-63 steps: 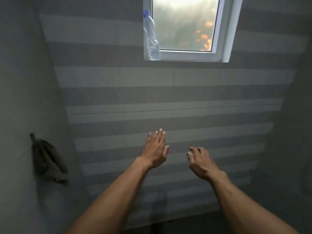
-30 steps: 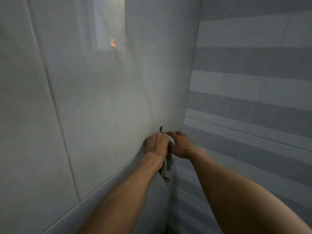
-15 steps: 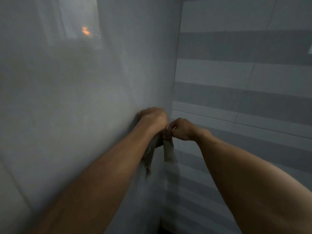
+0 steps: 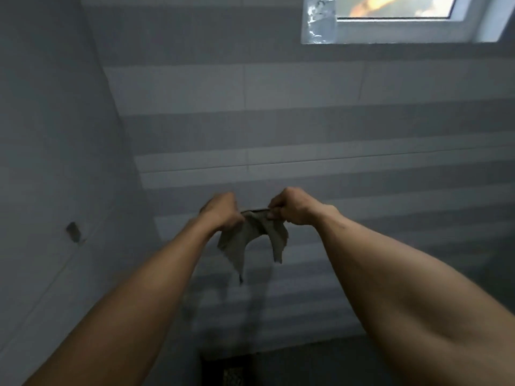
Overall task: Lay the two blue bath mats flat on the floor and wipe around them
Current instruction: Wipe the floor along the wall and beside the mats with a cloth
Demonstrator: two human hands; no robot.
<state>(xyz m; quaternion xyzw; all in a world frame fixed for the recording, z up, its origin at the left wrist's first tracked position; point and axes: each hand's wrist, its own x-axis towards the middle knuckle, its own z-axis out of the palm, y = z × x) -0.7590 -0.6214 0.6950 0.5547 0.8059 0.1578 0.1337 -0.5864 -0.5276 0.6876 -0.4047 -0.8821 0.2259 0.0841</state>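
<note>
A small grey-brown cloth (image 4: 250,235) hangs stretched between my two hands in front of the striped tile wall. My left hand (image 4: 221,211) grips its left top edge with curled fingers. My right hand (image 4: 291,206) pinches its right top edge. Two loose corners of the cloth dangle below. No blue bath mat is in view.
A small dark hook (image 4: 73,232) sticks out of the left wall. A window (image 4: 404,29) sits at the top right, with a clear plastic bottle (image 4: 320,20) on its sill. A dark floor drain (image 4: 231,371) shows at the bottom edge.
Both hands took the cloth off the hook on the left wall and brought it out in front of the striped wall, spread between them. My view swung back right.
</note>
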